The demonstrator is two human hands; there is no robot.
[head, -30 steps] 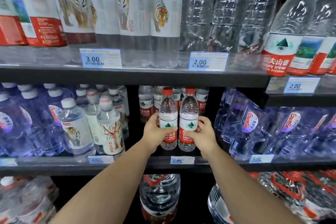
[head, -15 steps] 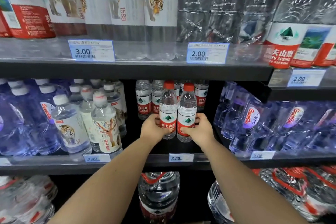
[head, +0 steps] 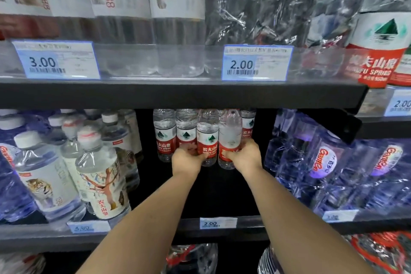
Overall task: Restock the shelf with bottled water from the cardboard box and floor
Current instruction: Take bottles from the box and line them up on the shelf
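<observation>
Dark matte shelf (head: 155,230), open bay straight ahead of both grips; upper shelf (head: 178,95) close overhead, its edge hiding the caps. Left of the grips: tiger-label bottles (head: 97,173), squat, white caps. Right of them: violet-tinted bottles (head: 322,162), leaning. Just beyond the grips and a little left: rear row (head: 164,135) of the same red-and-white labelled water, upright. Left hand (head: 185,160) is wrapped round the lower body of the left bottle (head: 208,133); right hand (head: 246,158) likewise clamps the right bottle (head: 230,131). Both bottles vertical, side by side, apparently touching, hands level with each other, the left hand nearer the row. Bottles thin clear plastic, ribbed shoulders, glossy film labels; likely slick and easily squeezed. Cannot tell whether the bases sit on the deck, which is black there. Judgement: the move is a short push away from the body, axes kept upright, until they meet the row. Price tag (head: 218,223) on the lip, nearer than the grips.
</observation>
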